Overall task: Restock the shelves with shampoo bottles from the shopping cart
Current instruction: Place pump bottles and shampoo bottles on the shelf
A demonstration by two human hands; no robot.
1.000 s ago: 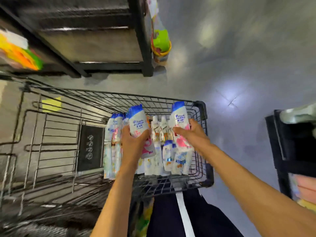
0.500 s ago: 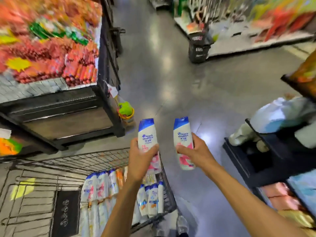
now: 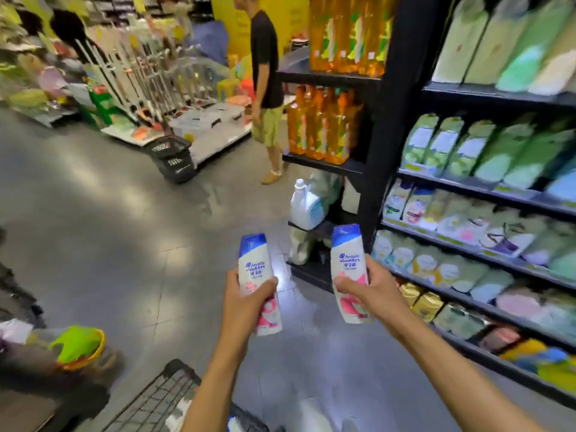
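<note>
White, blue-capped "head & shoulders" shampoo, two: left hand grips one bottle, right hand the other bottle, nearer the shelves.

The left bottle and the right bottle match: white bodies, blue caps, blue lettering and a pink splash low on the front. The shelf frame is black. On it stand orange bottles with green and white labels, green pouches with white and pale-blue panels, and gold packs lower down. A jug is white with a light-blue label. The floor is glossy grey. The cart is black wire mesh. A basket is black. A bystander wears a black shirt and yellow-green shorts.
</note>
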